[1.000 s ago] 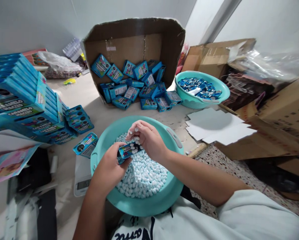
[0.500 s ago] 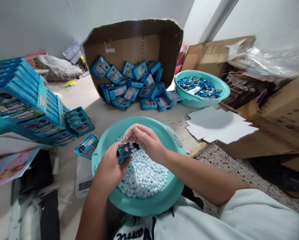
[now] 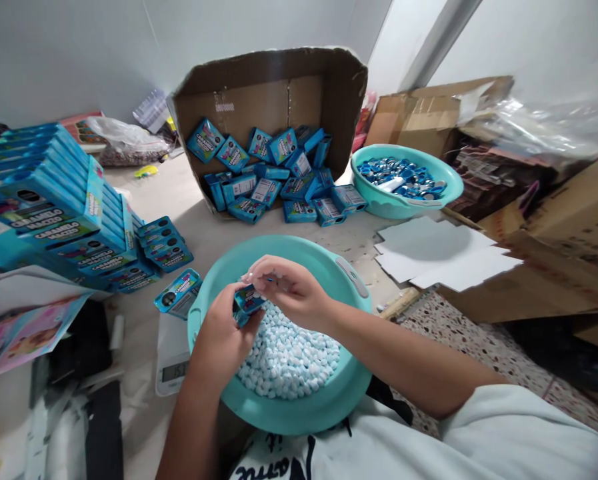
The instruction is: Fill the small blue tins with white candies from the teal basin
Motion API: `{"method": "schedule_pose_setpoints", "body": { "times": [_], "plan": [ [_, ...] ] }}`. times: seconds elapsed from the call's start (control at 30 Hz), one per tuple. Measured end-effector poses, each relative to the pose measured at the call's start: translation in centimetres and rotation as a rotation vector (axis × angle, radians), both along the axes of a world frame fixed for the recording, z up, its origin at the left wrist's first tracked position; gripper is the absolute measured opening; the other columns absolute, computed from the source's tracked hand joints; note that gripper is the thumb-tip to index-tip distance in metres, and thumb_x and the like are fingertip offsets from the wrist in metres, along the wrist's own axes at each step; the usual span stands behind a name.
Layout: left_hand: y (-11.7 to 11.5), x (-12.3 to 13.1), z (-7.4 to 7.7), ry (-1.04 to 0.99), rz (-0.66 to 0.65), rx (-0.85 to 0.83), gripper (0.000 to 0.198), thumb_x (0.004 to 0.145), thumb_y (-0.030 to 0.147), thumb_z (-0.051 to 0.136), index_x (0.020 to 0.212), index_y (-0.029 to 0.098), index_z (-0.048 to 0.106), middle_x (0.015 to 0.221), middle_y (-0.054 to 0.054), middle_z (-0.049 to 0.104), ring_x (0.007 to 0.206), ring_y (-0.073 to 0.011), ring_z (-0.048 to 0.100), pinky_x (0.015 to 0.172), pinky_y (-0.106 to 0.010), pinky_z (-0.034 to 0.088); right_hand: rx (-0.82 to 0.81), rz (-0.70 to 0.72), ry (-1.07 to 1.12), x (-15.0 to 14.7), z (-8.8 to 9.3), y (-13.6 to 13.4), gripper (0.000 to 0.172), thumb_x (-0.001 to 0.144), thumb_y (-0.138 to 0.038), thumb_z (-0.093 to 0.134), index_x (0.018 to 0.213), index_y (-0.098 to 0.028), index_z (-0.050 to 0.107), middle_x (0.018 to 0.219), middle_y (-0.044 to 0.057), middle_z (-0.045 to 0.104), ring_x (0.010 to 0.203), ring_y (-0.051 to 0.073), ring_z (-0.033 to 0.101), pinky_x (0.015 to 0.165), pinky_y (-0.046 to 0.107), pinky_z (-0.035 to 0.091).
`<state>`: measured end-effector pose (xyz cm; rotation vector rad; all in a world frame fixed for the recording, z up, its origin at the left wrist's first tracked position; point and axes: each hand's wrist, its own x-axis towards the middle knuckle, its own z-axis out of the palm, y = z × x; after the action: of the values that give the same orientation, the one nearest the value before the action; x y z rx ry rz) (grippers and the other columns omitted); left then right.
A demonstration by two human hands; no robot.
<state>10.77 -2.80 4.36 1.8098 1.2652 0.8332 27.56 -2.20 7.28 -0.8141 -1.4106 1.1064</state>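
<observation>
My left hand [image 3: 223, 337] is closed round a small blue candy box [image 3: 247, 301], held tilted over a turquoise basin [image 3: 299, 417]. Curled over the top of that box, my right hand [image 3: 296, 293] has a few pale candies at its fingers. A heap of pale blue-white candies [image 3: 291, 360] lies in the basin below both hands. The box's opening is mostly hidden behind my right fingers. Just left of the basin, another blue candy box [image 3: 179, 293] stands by a small digital scale [image 3: 171, 343], whose display is partly visible.
A cardboard box [image 3: 259, 87] on its side holds several blue candy boxes. Behind on the right is a turquoise bowl [image 3: 393, 203] of blue-and-silver pieces. White card sheets [image 3: 439, 250] lie at right. Blue packs [image 3: 53, 207] are stacked at left, and cartons [image 3: 573, 220] crowd the far right.
My right hand has moved slightly down and left, closing over the box's top, so fewer candies show there. The whole view has shifted a little. My left hand keeps its hold.
</observation>
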Motion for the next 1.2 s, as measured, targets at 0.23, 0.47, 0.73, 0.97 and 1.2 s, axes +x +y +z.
{"method": "schedule_pose_setpoints", "body": {
  "times": [0.23,0.47,0.73,0.97,1.2],
  "plan": [
    [0.0,0.1,-0.1,-0.009,-0.013,-0.018,0.032,0.086,0.032,0.067,0.116,0.02,0.062,0.111,-0.009,0.071,0.108,-0.0262,0.067,0.092,-0.038,0.052,0.05,0.049,-0.033,0.3,-0.4,0.3,0.026,0.096,-0.045,0.064,0.096,-0.02,0.072,0.098,0.01,0.073,0.098,0.023,0.069,0.09,0.037,0.055],
    [-0.3,0.3,-0.2,0.027,0.134,0.052,0.036,0.085,0.031,0.069,0.119,0.023,0.063,0.11,-0.006,0.072,0.103,-0.0242,0.069,0.087,-0.034,0.053,0.267,-0.06,-0.368,1.3,-0.1,0.8,0.018,0.1,-0.034,0.059,0.094,-0.019,0.068,0.105,0.011,0.072,0.101,0.02,0.069,0.09,0.035,0.055],
    [-0.2,0.3,-0.6,0.064,0.195,0.125,0.034,0.086,0.033,0.069,0.118,0.023,0.064,0.108,-0.007,0.072,0.103,-0.0249,0.07,0.086,-0.034,0.054,0.232,-0.063,-0.573,1.7,-0.6,1.1,0.016,0.092,-0.028,0.068,0.103,-0.017,0.068,0.105,0.011,0.068,0.096,0.021,0.066,0.086,0.034,0.055],
    [-0.1,0.4,-0.6,0.069,0.177,0.12,0.032,0.084,0.026,0.069,0.116,0.024,0.065,0.107,-0.006,0.073,0.102,-0.0242,0.07,0.086,-0.034,0.054,0.135,-0.116,-0.567,2.0,-0.7,1.0,0.013,0.089,-0.024,0.068,0.1,-0.017,0.072,0.1,0.009,0.07,0.088,0.018,0.066,0.074,0.028,0.055],
    [-0.2,0.5,-0.3,0.048,0.164,0.07,0.032,0.085,0.029,0.069,0.117,0.025,0.066,0.11,-0.005,0.072,0.104,-0.0239,0.069,0.089,-0.035,0.053,0.149,-0.153,-0.61,2.0,-0.6,1.0,0.013,0.084,-0.018,0.067,0.096,-0.016,0.071,0.101,0.009,0.069,0.088,0.019,0.067,0.072,0.029,0.056]
  ]
}}
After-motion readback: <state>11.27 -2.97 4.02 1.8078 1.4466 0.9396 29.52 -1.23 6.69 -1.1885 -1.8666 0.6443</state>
